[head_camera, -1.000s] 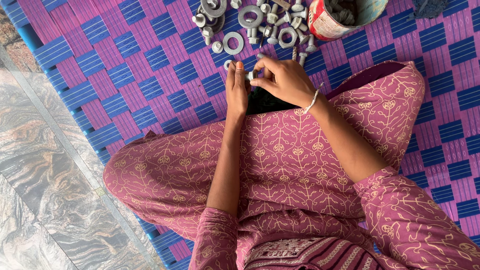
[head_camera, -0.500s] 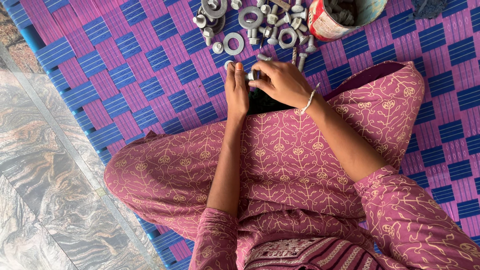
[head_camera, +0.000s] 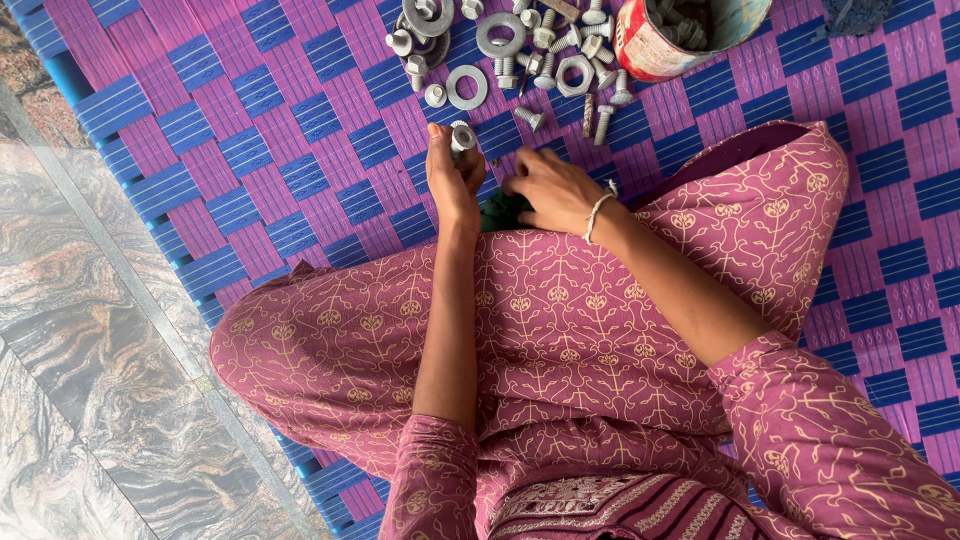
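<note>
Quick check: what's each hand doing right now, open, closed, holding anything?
Left hand: closed on a bolt, held upright at the fingertips.
Right hand: loosely curled, resting by a dark cloth; nothing visibly held.

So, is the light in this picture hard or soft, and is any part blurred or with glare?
Head view: the light is soft and even, shadows faint; the left hand and its bolt are sharp, the right hand slightly blurred at the fingers; a pale sheen lies on the stone floor, no strong glare on the washers.
</note>
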